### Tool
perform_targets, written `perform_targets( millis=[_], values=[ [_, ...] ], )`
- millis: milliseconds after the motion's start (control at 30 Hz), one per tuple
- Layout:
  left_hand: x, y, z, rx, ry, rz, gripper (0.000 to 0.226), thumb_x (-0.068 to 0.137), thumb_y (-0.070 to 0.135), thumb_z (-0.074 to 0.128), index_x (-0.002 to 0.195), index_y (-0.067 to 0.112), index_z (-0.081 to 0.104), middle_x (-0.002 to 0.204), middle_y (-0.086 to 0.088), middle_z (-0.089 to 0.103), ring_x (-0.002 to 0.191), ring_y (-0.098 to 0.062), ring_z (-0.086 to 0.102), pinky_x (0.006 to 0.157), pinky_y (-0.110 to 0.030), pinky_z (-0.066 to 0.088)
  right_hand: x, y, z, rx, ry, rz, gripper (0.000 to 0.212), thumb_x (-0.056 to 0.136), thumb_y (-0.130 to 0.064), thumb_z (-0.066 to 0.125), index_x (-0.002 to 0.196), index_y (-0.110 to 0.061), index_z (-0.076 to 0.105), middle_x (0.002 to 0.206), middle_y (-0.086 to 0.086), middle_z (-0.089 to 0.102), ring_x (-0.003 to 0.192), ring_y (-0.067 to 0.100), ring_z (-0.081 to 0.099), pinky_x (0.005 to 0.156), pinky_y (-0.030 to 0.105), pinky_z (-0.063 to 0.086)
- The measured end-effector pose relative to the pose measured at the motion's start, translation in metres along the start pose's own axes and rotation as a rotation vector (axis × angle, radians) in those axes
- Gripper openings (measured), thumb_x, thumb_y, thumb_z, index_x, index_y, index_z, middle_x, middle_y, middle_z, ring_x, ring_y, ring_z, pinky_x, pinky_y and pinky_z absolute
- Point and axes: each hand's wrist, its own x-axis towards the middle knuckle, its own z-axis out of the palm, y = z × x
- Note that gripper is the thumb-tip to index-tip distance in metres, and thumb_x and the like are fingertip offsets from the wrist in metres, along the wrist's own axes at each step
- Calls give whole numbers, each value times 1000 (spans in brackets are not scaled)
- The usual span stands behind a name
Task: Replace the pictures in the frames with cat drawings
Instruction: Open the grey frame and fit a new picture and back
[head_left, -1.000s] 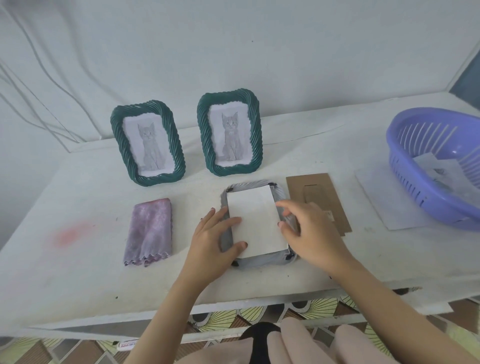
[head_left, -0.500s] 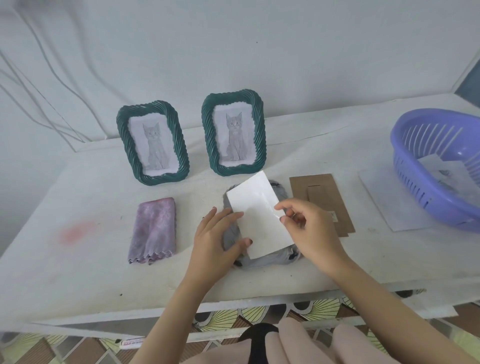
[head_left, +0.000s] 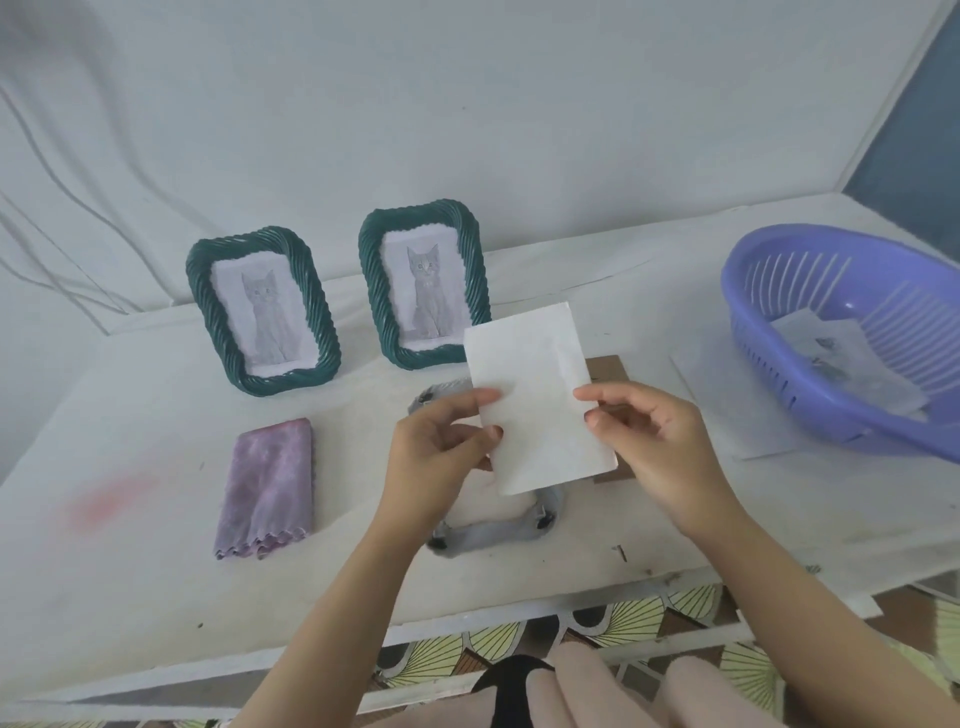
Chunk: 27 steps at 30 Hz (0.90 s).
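I saw the cloth (head_left: 267, 488) at the left, and behind it the first frame (head_left: 262, 317) and second frame (head_left: 423, 283) stood with cat drawings inside, so I judged them finished. The left hand (head_left: 441, 457) and right hand (head_left: 660, 447) each pinched one edge of the sheet (head_left: 535, 400), fingers curled, holding it above the face-down third frame (head_left: 493, 535), probably to check its side. The backing (head_left: 605, 369) waited just beside; the basket (head_left: 779, 410) held papers.

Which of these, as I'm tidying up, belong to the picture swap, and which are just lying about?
Job: paper, left hand, right hand, grey frame, brown backing board, left green frame, right green frame, basket of sheets (probably).
Lying about: purple cloth.
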Motion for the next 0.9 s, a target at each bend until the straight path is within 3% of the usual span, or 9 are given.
perform_targets(
  millis=[200, 267, 333, 467, 567, 633, 700, 733, 900],
  values=[
    [12, 2, 34, -1, -42, -8, 33, 84, -8, 57, 97, 21, 67, 91, -16, 67, 71, -23, 60, 63, -32, 55, 0, -7, -66, -679, 238, -321, 23, 84, -19, 56, 103, -19, 68, 108, 1, 64, 101, 16, 58, 91, 32, 45],
    [15, 1, 46, 8, -40, -21, 34, 84, -6, 59, 97, 24, 67, 82, -12, 68, 69, -22, 59, 66, -35, 55, 1, -14, -98, -906, 303, -315, 29, 79, -25, 56, 105, -19, 69, 112, 9, 62, 101, 28, 59, 87, 45, 46],
    [17, 0, 58, 6, -23, -44, 33, 84, -5, 59, 97, 25, 67, 72, -5, 67, 62, -13, 58, 62, -26, 52, -1, -20, -125, -1052, 254, -235, 31, 77, -25, 59, 106, -22, 68, 115, 11, 62, 100, 33, 60, 82, 42, 46],
    [22, -3, 84, -46, -29, -112, 32, 85, -7, 56, 101, 19, 66, 80, -6, 67, 65, -10, 61, 66, -23, 53, -7, -27, -159, -927, -51, 11, 40, 84, -5, 58, 109, -35, 64, 111, -5, 65, 73, 8, 62, 62, 18, 44],
    [24, -4, 105, -76, -56, -173, 33, 86, -9, 51, 110, 10, 63, 80, -3, 67, 70, -15, 67, 69, -31, 57, -5, -31, -166, -899, -49, -15, 39, 84, 0, 56, 108, -29, 66, 82, -23, 62, 60, -7, 55, 54, 5, 40],
    [25, -5, 120, -79, -78, -203, 33, 86, -10, 48, 108, 11, 62, 75, 0, 64, 66, -12, 67, 69, -35, 58, -3, -35, -171, -847, -44, -47, 41, 84, 0, 57, 105, -34, 66, 81, -17, 66, 65, 0, 62, 58, 12, 47],
    [28, -7, 136, -11, -89, -195, 36, 85, -10, 47, 110, 12, 62, 73, 1, 61, 57, -7, 63, 65, -28, 57, 3, -38, -180, -787, -26, -58, 44, 85, -4, 58, 101, -45, 61, 97, 10, 71, 89, 29, 65, 77, 39, 53],
    [30, -9, 143, 18, -100, -198, 36, 85, -9, 48, 110, 12, 62, 72, 1, 61, 55, -8, 62, 63, -29, 57, 6, -40, -184, -758, -13, -67, 42, 86, -6, 58, 100, -45, 61, 100, 17, 69, 93, 36, 62, 80, 41, 49],
    [41, -12, 177, 145, -166, -234, 39, 83, -2, 50, 112, 20, 63, 76, 7, 69, 61, -14, 68, 63, -43, 54, 19, -49, -201, -627, 13, -94, 30, 87, -3, 56, 102, -24, 70, 58, -17, 57, 52, 6, 41, 55, 8, 35]
  ],
)
